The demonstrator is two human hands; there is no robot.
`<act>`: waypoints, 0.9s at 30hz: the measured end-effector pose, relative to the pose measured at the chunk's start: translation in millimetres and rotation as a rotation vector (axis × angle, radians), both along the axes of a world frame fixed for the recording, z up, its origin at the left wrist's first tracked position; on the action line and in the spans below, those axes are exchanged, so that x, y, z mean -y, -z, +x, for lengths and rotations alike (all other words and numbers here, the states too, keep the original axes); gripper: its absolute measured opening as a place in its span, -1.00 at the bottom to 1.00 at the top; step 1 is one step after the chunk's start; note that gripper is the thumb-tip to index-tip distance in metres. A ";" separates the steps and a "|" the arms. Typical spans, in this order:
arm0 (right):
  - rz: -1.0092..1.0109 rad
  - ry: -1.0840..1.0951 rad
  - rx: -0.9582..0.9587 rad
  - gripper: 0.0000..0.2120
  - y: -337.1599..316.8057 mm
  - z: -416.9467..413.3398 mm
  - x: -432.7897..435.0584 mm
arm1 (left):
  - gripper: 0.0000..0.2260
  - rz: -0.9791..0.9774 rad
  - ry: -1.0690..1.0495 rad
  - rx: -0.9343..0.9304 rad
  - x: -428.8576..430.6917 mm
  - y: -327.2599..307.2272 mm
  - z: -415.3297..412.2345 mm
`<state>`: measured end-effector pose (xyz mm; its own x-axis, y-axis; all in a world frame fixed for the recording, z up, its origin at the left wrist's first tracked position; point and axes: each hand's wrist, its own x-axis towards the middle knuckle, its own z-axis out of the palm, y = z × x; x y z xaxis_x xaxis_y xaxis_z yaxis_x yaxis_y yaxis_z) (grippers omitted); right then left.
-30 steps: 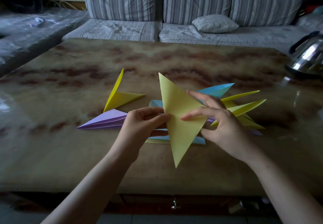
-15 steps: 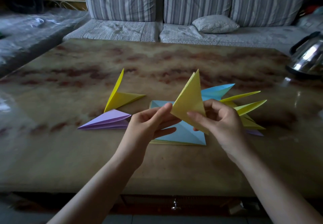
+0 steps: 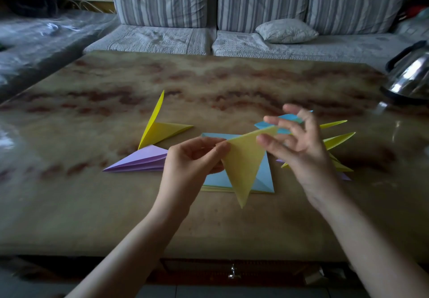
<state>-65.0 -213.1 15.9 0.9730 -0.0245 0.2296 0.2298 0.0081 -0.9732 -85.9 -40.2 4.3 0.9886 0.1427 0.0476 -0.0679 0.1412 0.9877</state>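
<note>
A yellow folded paper triangle hangs point-down above the table. My left hand pinches its left corner between thumb and forefinger. My right hand is blurred, with fingers spread and straight. The triangle's right corner lies between its thumb and forefinger, which do not close on it. Under the triangle a flat stack of square sheets, blue on top, lies on the marble table.
Folded pointed pieces lie around: a purple one and a yellow one on the left, and yellow ones and a blue one behind my right hand. A steel kettle stands far right. A striped sofa with a pillow lies beyond.
The yellow paper has swung from standing point-up in both hands to hanging point-down. My right hand let go of its pinch and spread its fingers; my left hand keeps hold.
</note>
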 end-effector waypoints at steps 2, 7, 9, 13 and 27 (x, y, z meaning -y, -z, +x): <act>-0.111 -0.033 0.022 -0.48 -8.5 0.4 11.3 | -0.92 0.098 0.025 0.020 -1.0 0.8 0.3; -0.314 -0.143 0.011 -0.75 -10.3 -4.1 15.5 | -0.88 0.279 0.090 0.049 -1.3 -0.4 -0.6; -0.396 -0.161 0.018 -0.82 -7.6 -4.3 13.1 | -0.86 0.293 0.100 0.051 0.0 -1.1 -1.3; -0.344 -0.128 0.026 -0.94 -0.9 -2.5 10.0 | -0.97 0.223 0.074 0.037 2.2 0.3 -1.5; -0.190 -0.164 -0.072 -0.93 2.7 -6.0 2.8 | -0.92 0.154 0.005 0.007 2.0 -0.9 -2.4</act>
<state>-71.0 -215.9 13.3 0.9744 0.1722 0.1448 0.1705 -0.1454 -0.9746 -88.3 -42.3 5.2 0.9889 0.1277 0.0753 -0.0743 -0.0120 0.9972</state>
